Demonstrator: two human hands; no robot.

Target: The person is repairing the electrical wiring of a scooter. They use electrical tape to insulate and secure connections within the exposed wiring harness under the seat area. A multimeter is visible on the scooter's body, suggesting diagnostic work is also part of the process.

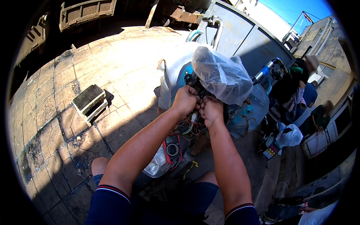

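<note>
My left hand [186,100] and my right hand [212,110] meet at the dark front opening of a blue electric vehicle [181,75]. Both sets of fingers are pinched close together; what lies between them is too small to make out. Just beneath hangs a tangle of thin coloured wires [187,129] with a white plug connector [194,117]. A red multimeter [172,149] with a round dial rests below the wires, beside clear plastic wrapping [155,165]. Above my hands, a translucent plastic bag [225,77] covers the vehicle's handlebar head.
A small wooden stool [89,100] stands on the paved ground to the left. Handlebar grips [264,71] stick out at the right. Behind rises a grey metal panel [243,32]. Several people are at the far right, near another plastic-wrapped item [290,135]. A yellow strip [190,168] lies below.
</note>
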